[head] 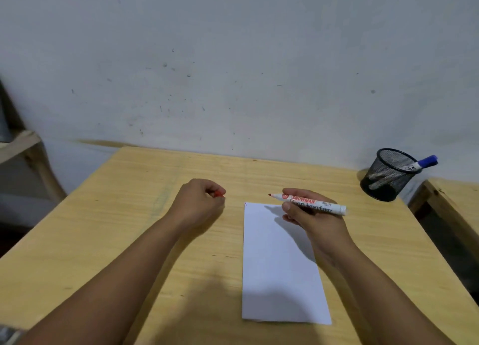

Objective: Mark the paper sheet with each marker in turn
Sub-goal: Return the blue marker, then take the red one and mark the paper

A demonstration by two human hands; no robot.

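A white paper sheet (280,272) lies on the wooden table (129,228), with a small dark mark at its top left corner. My right hand (311,215) holds an uncapped red board marker (305,202) above the sheet's top edge, its tip pointing left. My left hand (199,202) is closed around the red cap (219,193), left of the sheet. A black mesh pen cup (390,174) at the back right holds a blue marker (425,162) and others seen dimly through the mesh.
A pale, scuffed wall rises right behind the table. A second wooden table (456,196) stands to the right across a narrow gap. A wooden frame (31,158) stands at the left.
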